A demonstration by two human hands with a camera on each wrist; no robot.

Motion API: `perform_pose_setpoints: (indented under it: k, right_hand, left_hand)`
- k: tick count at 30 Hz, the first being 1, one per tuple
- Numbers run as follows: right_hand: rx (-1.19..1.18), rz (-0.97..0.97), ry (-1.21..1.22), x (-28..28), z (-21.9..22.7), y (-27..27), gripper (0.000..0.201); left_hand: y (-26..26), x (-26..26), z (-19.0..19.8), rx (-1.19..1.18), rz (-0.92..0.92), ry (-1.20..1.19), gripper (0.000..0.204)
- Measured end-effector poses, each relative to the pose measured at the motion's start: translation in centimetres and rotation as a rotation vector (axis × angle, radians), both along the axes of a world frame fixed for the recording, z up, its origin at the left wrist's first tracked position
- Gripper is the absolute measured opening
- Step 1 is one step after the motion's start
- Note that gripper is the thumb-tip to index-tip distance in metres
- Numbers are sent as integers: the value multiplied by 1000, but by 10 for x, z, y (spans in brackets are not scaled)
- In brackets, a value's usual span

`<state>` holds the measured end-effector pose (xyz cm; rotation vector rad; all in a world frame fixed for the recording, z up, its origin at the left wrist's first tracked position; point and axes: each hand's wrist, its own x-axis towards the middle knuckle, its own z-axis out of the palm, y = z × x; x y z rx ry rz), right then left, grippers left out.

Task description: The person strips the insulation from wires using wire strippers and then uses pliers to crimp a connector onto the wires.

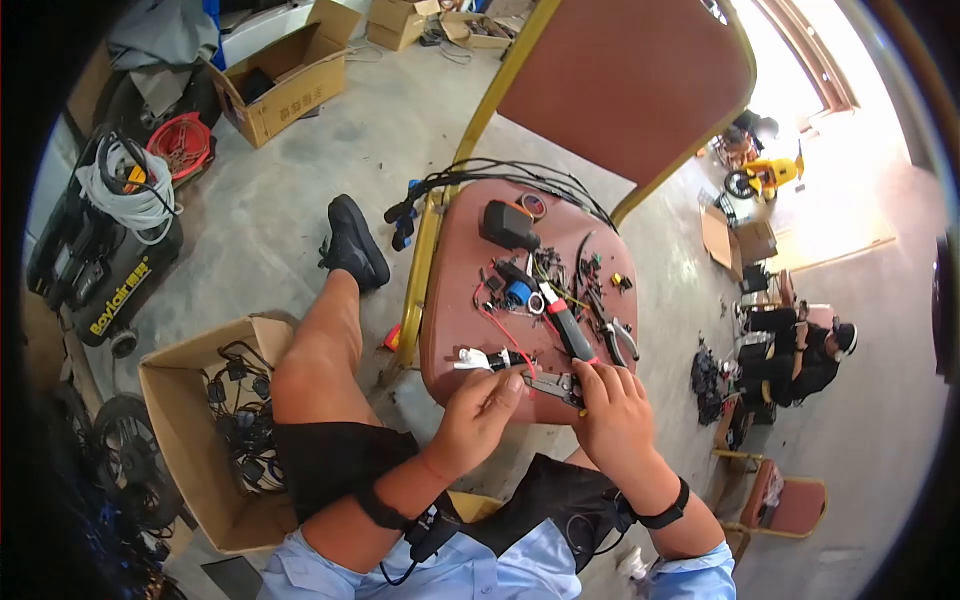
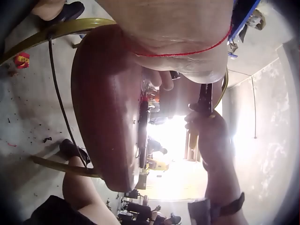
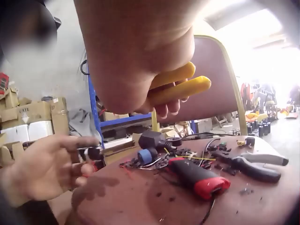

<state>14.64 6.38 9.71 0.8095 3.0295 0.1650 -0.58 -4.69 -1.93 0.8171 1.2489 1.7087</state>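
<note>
My right hand (image 1: pixel 615 415) grips a wire stripper (image 1: pixel 552 387) whose flat grey head points toward the left hand. Its yellow handles (image 3: pixel 180 89) stick out beyond the palm in the right wrist view. Opposite it, my left hand (image 1: pixel 478 420) pinches a small black piece (image 3: pixel 92 153) between thumb and fingers at the stripper's tip; I cannot tell exactly what the piece is. Both hands are above the near edge of a red-brown chair seat (image 1: pixel 450 330). Just ahead lie a red-and-black handled tool (image 1: pixel 568 325), a red wire (image 1: pixel 508 335) and a white connector (image 1: pixel 475 358).
Cutting pliers (image 1: pixel 622 340), a blue tape roll (image 1: pixel 518 293), a black adapter (image 1: pixel 508 225) and scattered clippings cover the seat. Black cables (image 1: pixel 520 172) drape across its back. A carton (image 1: pixel 165 400) of cables stands at the left; another person (image 1: pixel 815 350) sits at the far right.
</note>
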Motion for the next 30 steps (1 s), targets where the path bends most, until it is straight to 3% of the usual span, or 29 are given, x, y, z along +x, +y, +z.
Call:
perform_pose_setpoints:
  k: [5,10,13,16,20,23,26,30]
  right_hand:
    - [141,48,-9,2,-23,-12,42]
    - [52,30,26,8,-32,-18,43]
    - [-323,-99,68,16,-19,-21,40]
    - [-741,-400,201,14,8,-29,35]
    - [-1153,-546,322,32,-4,-15,32]
    - [-1196,-518,351,38,-18,-12,36]
    - [-1130,-541,213,18,0,-18,41]
    - [-1095,-448,272,24,-21,-17,40]
  left_hand:
    - [3,1,8,10,-34,-317,32]
    - [3,-2,4,-39,-34,-244,30]
    - [1,-5,8,-61,-9,-236,30]
    - [2,-7,7,-46,13,-173,30]
    - [-1,-5,12,-104,-93,-128,28]
    - [0,0,10,-100,-100,-144,25]
    - [1,3,6,-59,-71,-162,20]
    - [1,4,5,-22,-110,-208,16]
